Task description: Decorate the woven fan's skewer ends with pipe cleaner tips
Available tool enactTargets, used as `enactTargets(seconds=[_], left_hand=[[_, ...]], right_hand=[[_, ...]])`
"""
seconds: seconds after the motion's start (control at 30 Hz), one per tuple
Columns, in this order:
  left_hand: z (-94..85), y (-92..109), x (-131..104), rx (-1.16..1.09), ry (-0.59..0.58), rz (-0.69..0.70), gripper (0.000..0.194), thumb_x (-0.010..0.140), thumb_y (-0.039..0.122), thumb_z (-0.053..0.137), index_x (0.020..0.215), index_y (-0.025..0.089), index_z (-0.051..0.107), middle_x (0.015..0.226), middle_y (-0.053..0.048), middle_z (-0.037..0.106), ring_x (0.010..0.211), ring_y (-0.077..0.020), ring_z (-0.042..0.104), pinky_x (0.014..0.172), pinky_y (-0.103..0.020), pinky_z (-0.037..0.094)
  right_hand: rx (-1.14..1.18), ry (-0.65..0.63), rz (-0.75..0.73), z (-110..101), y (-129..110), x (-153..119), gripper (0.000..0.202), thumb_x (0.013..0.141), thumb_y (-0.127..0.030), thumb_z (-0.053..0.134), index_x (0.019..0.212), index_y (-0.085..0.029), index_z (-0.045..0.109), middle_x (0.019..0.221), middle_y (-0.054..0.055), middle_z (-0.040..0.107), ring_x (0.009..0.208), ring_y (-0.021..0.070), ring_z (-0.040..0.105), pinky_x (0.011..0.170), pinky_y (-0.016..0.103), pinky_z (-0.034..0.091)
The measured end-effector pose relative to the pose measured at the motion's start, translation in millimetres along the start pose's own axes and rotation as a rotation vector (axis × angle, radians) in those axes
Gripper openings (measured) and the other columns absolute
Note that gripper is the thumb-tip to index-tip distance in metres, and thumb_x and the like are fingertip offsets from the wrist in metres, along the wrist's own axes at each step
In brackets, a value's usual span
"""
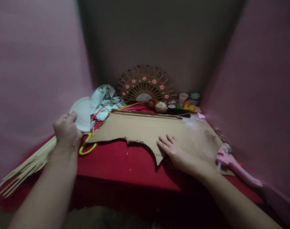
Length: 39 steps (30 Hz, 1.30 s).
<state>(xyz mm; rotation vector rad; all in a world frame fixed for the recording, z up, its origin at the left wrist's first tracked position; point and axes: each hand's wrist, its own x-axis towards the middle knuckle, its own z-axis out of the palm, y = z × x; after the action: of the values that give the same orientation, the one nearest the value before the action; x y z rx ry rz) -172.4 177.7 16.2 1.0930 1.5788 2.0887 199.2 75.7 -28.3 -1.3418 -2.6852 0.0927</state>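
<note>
My left hand (67, 128) is closed on a white half-round piece with a scalloped edge (81, 114), like half a paper plate, held up at the table's left side. Below it, yellow-handled scissors (87, 146) lie partly under a torn-edged cardboard sheet (133, 127). On the front right part of that cardboard my right hand (175, 151) rests flat, fingers apart and nothing in its grasp. Thin pale sticks (35, 165) lie in a bundle beside my left forearm.
A flower-decorated stick fan (145, 82) stands at the back wall. Nearby are a crumpled pale cloth (105, 97), a twine ball (161, 107) and small cups (183, 97). A pink glue gun (238, 165) lies at right. Red cloth (118, 162) covers the table.
</note>
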Motion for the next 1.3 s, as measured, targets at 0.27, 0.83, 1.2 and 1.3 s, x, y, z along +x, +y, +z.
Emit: enactTargets(seconds=[0.27,0.83,1.2,1.3], left_hand=[[64.8,47.4,-57.7,0.082,-0.995,-0.192,0.034,0.062,0.032,0.073,0.093,0.017,0.067,0.070,-0.001,0.066,0.052,-0.0121,0.056,0.046,-0.021,0.041],[180.4,31.9,-175.3,0.393,-1.464,0.429,0.040,0.076,0.028,0.063,0.114,0.015,0.058,0.103,-0.011,0.062,0.096,-0.0242,0.058,0.084,-0.040,0.047],[150.3,19.7,-182.5,0.342,-1.582,1.061,0.040,0.093,0.044,0.040,0.124,0.023,0.054,0.135,-0.012,0.048,0.127,-0.0278,0.039,0.104,-0.048,0.036],[150.4,16.0,-182.9,0.368,-1.593,1.071,0.040,0.094,0.044,0.039,0.123,0.022,0.055,0.136,-0.012,0.048,0.128,-0.0280,0.039,0.104,-0.048,0.035]], right_hand=[[0.435,0.401,0.078,-14.5,-2.3,-13.2,0.034,0.071,-0.002,0.042,0.085,-0.020,0.067,0.106,0.006,0.067,0.108,0.0204,0.059,0.094,0.038,0.046],[1.284,1.490,0.566,-22.4,22.1,-16.2,0.013,0.073,-0.013,0.056,0.082,-0.017,0.064,0.071,-0.001,0.063,0.067,0.0105,0.060,0.065,0.025,0.048],[0.953,1.108,0.555,-32.5,25.9,-29.2,0.020,0.083,-0.019,0.053,0.100,-0.017,0.063,0.091,0.004,0.069,0.082,0.0141,0.065,0.080,0.032,0.052],[0.669,0.875,0.528,-24.1,26.6,-32.6,0.027,0.084,-0.014,0.048,0.105,-0.015,0.063,0.100,0.008,0.069,0.093,0.0172,0.064,0.085,0.034,0.050]])
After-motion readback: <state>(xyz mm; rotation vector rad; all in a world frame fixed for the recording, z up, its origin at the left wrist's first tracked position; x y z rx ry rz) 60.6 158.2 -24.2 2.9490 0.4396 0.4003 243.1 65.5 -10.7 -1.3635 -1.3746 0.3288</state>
